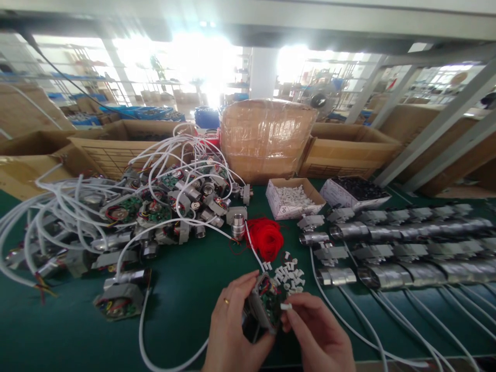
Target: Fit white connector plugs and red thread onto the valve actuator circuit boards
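My left hand [231, 328] is wrapped round a grey housing [260, 309], tilted so that its open side with a green circuit board and thin coloured wires faces right. Between thumb and fingers of my right hand [320, 330] is a small white plastic piece [285, 306], close to the board's right edge. Just beyond both hands lies a loose pile of similar white plastic pieces [292, 276]. A bundle of red string or wire [267, 240] sits behind the pile. The lower part of the held unit is hidden by my left hand.
Many metal-bodied units with circuit boards and white cables [155, 206] are heaped at left; one unit [120, 299] lies nearer. Rows of closed units [411, 274] fill the right. Behind stand a box of white pieces [294, 199], a box of black pieces [356, 191] and large cartons [267, 139].
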Demonstrator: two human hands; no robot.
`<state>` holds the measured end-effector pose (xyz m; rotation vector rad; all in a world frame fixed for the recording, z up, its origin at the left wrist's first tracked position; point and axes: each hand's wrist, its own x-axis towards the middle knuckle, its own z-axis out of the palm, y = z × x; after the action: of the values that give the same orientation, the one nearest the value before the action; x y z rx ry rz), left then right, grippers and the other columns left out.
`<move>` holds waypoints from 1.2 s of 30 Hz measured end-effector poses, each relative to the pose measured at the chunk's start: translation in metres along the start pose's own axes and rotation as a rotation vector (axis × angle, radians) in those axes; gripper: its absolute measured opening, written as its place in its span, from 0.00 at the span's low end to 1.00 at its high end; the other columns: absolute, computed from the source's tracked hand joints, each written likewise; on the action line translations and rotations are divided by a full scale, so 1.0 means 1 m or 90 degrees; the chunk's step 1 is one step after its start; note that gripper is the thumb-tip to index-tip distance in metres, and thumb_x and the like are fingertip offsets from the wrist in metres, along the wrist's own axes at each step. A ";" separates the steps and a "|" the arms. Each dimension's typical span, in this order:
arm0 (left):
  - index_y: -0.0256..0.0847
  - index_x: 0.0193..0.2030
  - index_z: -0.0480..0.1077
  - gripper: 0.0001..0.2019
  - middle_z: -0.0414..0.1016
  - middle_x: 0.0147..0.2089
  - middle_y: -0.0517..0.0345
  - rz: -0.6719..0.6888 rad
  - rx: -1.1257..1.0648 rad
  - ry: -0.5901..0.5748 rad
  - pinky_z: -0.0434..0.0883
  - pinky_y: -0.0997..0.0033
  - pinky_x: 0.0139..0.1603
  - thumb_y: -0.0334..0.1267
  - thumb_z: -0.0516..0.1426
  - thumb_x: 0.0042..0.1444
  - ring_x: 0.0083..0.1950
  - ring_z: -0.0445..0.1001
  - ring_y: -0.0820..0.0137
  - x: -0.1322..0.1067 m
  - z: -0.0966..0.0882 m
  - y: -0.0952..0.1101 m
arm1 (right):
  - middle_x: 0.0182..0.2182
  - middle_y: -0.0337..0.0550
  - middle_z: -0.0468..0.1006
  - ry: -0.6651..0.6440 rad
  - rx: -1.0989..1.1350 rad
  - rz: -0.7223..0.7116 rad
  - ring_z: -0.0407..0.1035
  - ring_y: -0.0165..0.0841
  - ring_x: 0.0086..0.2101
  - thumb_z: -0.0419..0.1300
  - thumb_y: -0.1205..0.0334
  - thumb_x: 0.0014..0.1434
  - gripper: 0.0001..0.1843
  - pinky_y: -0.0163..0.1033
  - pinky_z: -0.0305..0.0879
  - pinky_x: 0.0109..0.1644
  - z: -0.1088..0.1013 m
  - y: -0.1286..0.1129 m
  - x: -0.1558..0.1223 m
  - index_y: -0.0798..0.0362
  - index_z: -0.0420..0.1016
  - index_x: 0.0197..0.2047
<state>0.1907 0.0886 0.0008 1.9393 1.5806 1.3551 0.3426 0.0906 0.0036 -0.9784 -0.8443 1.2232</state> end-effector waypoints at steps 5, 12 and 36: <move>0.42 0.62 0.64 0.27 0.76 0.59 0.46 0.043 0.087 -0.023 0.79 0.55 0.52 0.34 0.62 0.54 0.55 0.79 0.55 -0.005 0.006 -0.003 | 0.28 0.41 0.76 -0.007 -0.101 -0.047 0.70 0.29 0.25 0.73 0.50 0.61 0.11 0.29 0.69 0.28 0.001 -0.001 -0.002 0.48 0.86 0.36; 0.36 0.66 0.61 0.30 0.76 0.56 0.41 0.137 0.196 -0.002 0.76 0.58 0.48 0.28 0.58 0.55 0.52 0.78 0.55 -0.002 0.013 0.002 | 0.28 0.41 0.75 0.073 -0.170 -0.080 0.61 0.28 0.23 0.72 0.49 0.60 0.13 0.31 0.61 0.24 0.001 0.004 -0.002 0.50 0.84 0.34; 0.30 0.67 0.63 0.29 0.75 0.55 0.44 0.125 0.223 0.020 0.64 0.59 0.51 0.28 0.56 0.57 0.52 0.73 0.57 0.002 0.022 0.015 | 0.36 0.44 0.81 0.102 -0.158 -0.067 0.75 0.35 0.37 0.74 0.50 0.57 0.11 0.33 0.75 0.43 -0.005 0.011 -0.006 0.48 0.86 0.36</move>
<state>0.2168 0.0923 0.0009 2.3417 1.7793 1.2500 0.3427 0.0847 -0.0087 -1.1994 -0.9221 0.9509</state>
